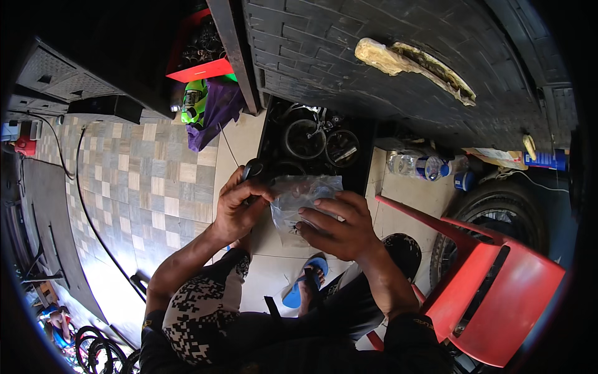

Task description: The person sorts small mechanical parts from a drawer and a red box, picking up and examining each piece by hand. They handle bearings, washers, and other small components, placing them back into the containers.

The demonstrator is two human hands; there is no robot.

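A clear plastic bag (288,202) is held up in front of me, with a few small dark bits near its lower part. My right hand (342,225) grips it from the right side, fingers spread across its face. My left hand (240,206) is closed at the bag's left edge. A thin-shafted tool with a dark rounded handle (252,168) sticks out of that same hand, its shaft pointing up and left. Exactly what kind of tool it is I cannot make out. Whether the left fingertips also pinch the bag is hard to see.
Beyond the bag, a dark tray (367,140) holds round metal parts. Plastic bottles (423,167), a tyre (498,199) and a red plastic chair (498,293) are at the right. A purple bag (215,112) and a red box (205,70) stand at the upper left.
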